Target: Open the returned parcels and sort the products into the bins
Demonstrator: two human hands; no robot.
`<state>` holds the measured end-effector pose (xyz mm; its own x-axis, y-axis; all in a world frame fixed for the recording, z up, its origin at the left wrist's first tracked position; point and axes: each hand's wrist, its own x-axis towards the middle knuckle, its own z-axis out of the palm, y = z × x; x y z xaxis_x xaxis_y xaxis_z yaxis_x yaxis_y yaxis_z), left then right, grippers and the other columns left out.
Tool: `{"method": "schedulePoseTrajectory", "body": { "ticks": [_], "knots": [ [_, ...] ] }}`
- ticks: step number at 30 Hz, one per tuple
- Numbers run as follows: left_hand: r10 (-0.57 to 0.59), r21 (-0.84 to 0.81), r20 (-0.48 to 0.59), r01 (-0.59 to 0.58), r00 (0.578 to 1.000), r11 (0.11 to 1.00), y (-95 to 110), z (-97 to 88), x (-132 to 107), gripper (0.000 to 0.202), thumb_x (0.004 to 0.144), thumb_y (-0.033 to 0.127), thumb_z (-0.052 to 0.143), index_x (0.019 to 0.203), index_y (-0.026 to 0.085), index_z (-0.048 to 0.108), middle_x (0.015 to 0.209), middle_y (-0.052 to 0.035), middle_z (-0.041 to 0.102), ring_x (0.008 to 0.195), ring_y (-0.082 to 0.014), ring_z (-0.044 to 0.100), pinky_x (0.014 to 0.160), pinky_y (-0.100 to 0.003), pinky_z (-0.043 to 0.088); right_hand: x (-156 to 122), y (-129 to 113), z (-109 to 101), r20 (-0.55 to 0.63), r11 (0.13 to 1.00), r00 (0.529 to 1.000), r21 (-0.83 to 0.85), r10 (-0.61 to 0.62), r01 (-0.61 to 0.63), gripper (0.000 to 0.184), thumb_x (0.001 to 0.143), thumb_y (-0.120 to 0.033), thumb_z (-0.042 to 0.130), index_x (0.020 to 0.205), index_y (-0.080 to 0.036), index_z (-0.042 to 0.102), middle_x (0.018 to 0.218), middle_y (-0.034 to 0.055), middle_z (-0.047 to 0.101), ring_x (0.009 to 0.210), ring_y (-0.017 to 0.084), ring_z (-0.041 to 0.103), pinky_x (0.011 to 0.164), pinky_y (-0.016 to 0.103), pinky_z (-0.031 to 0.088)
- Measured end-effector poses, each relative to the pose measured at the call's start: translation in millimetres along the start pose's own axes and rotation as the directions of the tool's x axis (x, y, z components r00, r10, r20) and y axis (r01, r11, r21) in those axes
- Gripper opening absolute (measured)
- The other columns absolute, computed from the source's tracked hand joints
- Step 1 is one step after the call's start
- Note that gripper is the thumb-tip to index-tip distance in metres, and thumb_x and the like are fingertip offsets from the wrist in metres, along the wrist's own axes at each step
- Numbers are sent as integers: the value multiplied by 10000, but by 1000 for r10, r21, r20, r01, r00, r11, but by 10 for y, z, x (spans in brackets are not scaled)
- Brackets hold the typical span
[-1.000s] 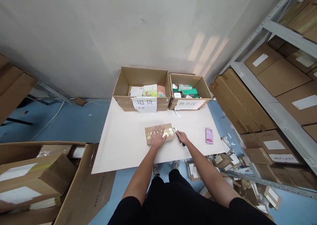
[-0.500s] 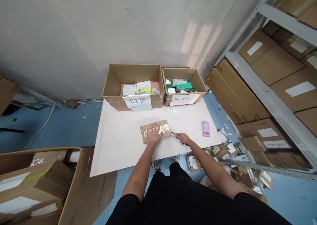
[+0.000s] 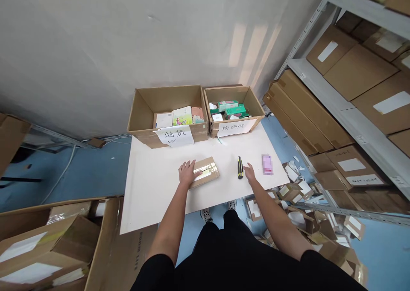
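A small taped cardboard box [image 3: 209,176] lies on the white tabletop [image 3: 153,188]. My left hand [image 3: 187,173] grips its left end, the thumb lying over the top. To the right of the box is a yellow-and-black box cutter [image 3: 240,168], flat on the table. Just beside the cutter, my right hand [image 3: 249,172] has its fingers apart and nothing in them.
Two open cartons with paper signs stand along the table's back: the left carton [image 3: 141,135] contains booklets, the right carton [image 3: 214,132] green and white packages. A blurred pink item [image 3: 267,164] lies at right. Shelving [image 3: 333,86] and scattered boxes [image 3: 301,218] flank the right side.
My right hand has put the box cutter down on the table and let go of it. My left hand has shifted from the top of the box to its left end.
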<state>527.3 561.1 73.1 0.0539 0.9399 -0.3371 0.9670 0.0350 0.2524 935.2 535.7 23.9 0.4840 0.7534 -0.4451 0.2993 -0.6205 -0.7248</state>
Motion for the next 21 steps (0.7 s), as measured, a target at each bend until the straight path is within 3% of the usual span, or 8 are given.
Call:
{"method": "schedulePoseTrajectory", "body": {
  "ticks": [3,5,8,10,12,14,17,21],
  "knots": [
    [-12,13,-15,12,1000,1000,23,40,7,867,936,745,504,1654,291,328,1688,-137,391,1561,-379,292,1248,-519,221,-56,-266,32,-35,986,991,-108,-131,127,636,887,-355,545,1497,-175,544,1424,157,654,1300,280,636,1089,398,507],
    [-26,33,-55,27,998,999,81,72,-12,843,964,728,460,1664,282,312,1697,-146,373,1553,-380,308,1241,-519,237,-322,-358,221,67,927,941,-159,-332,339,601,939,-313,474,1522,-181,536,1521,134,590,1399,265,558,1175,421,445],
    [-83,61,-133,92,988,994,219,126,-75,809,1004,684,401,1669,232,312,1694,-184,362,1527,-399,351,1234,-533,253,-891,-392,673,396,734,733,-185,-553,654,604,987,-249,421,1588,-251,476,1615,70,506,1496,231,454,1225,444,400],
    [-122,65,-166,134,979,989,319,149,-126,804,1021,660,370,1665,182,321,1676,-225,376,1519,-427,357,1215,-564,283,-1212,-400,954,563,615,627,-246,-538,749,723,950,-176,459,1660,-263,352,1696,48,383,1582,242,309,1255,475,359],
    [-141,59,-184,154,973,986,398,142,-169,801,1035,645,335,1652,133,338,1630,-269,425,1500,-451,378,1166,-582,355,-1386,-437,1130,633,545,633,-368,-447,753,860,886,-90,497,1696,-244,249,1752,52,235,1618,285,206,1230,488,391],
    [-148,48,-168,158,975,986,446,103,-199,803,1046,640,304,1627,90,369,1537,-304,517,1429,-448,470,1079,-545,455,-1406,-515,1181,641,496,677,-482,-363,722,940,844,-34,504,1704,-273,208,1769,26,144,1618,324,195,1170,489,457],
    [-165,16,-91,167,982,986,485,14,-227,807,1059,633,272,1575,30,419,1333,-306,656,1207,-390,657,942,-453,539,-1274,-686,1115,638,441,704,-558,-314,703,914,854,-32,494,1682,-349,275,1764,-34,165,1606,362,218,1107,516,503],
    [-205,-42,-9,204,979,978,557,-73,-266,770,1075,605,242,1429,-1,559,1112,-272,745,1033,-341,743,866,-406,543,-1122,-844,1043,638,427,714,-581,-290,693,834,874,-67,518,1645,-352,378,1746,-33,254,1600,379,227,1098,539,502]
  ]
}}
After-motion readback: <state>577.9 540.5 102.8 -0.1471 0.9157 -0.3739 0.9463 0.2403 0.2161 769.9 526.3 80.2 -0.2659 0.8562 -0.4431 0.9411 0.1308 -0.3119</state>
